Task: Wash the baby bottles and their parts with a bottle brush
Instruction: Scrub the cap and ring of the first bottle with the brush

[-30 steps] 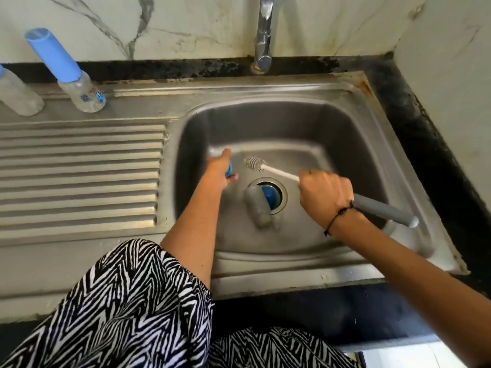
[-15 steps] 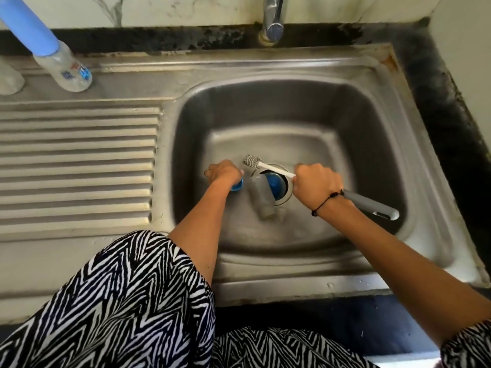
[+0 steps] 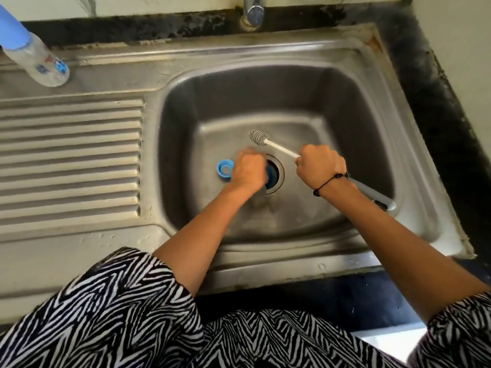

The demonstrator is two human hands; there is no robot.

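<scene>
In the steel sink [image 3: 372, 123], my right hand [image 3: 320, 167] grips the bottle brush [image 3: 280, 148] by its shaft. The small bristled head points up-left above the drain and the grey handle sticks out behind my wrist. My left hand [image 3: 248, 168] sits at the left rim of the drain [image 3: 279, 179], its fingers curled over a blue bottle part [image 3: 271, 173] that is mostly hidden. A blue screw ring [image 3: 225, 170] lies free on the sink floor just left of that hand. A clear baby bottle [image 3: 39, 63] with a blue cap stands on the counter at the far left.
The tap [image 3: 253, 9] hangs over the sink's back edge, with no water running. A ribbed draining board [image 3: 69, 160] fills the left side. A dark counter edge and a white wall close off the right.
My left hand has let go of the blue ring, which now lies on the sink floor, and moved right onto the drain. The grey piece beside the drain is no longer visible. My right hand still holds the brush.
</scene>
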